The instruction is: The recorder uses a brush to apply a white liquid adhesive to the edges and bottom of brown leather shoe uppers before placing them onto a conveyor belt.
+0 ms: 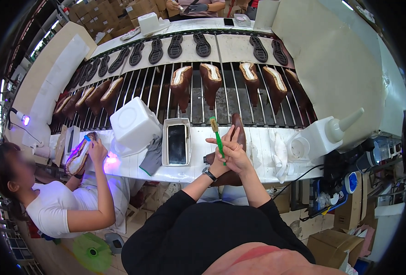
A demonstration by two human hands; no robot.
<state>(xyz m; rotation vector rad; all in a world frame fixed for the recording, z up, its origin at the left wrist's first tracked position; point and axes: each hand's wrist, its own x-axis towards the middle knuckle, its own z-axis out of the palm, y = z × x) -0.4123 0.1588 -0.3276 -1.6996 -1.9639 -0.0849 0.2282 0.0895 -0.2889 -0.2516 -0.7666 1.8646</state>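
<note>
**A:** What are the person's hands doing?

**B:** Both hands meet just right of the picture's centre. The right hand [236,155] has its grip pinched around a green-handled brush [217,140], which stands nearly upright with its bristle head at 12 o'clock. The left hand [217,168] is mostly hidden behind the right one; it is under a dark brown shoe [239,130], but I cannot tell how its grip is set. A wristwatch [209,174] sits on the left wrist.

**A:** Where is the shoe?

**B:** It is upright above the near edge of the white counter [258,151], toe pointing to 12 o'clock, just right of the brush and touching the hands.

**A:** What lies around it?

**B:** At 9 o'clock from the hands is a white tray [165,142] of dark liquid, then a grey cloth [152,156] and a white plastic jug [134,123]. At 3 o'clock sit a white rag [280,149] and a white squeeze bottle [324,133] with a cone nozzle. At 12 o'clock a wire rack conveyor [198,98] carries brown shoe uppers [211,78], and beyond them lie black soles [175,46].

**A:** Anyone else?

**B:** At 9 o'clock a co-worker in a white shirt [61,206] holds another shoe [79,156] under violet light
</note>
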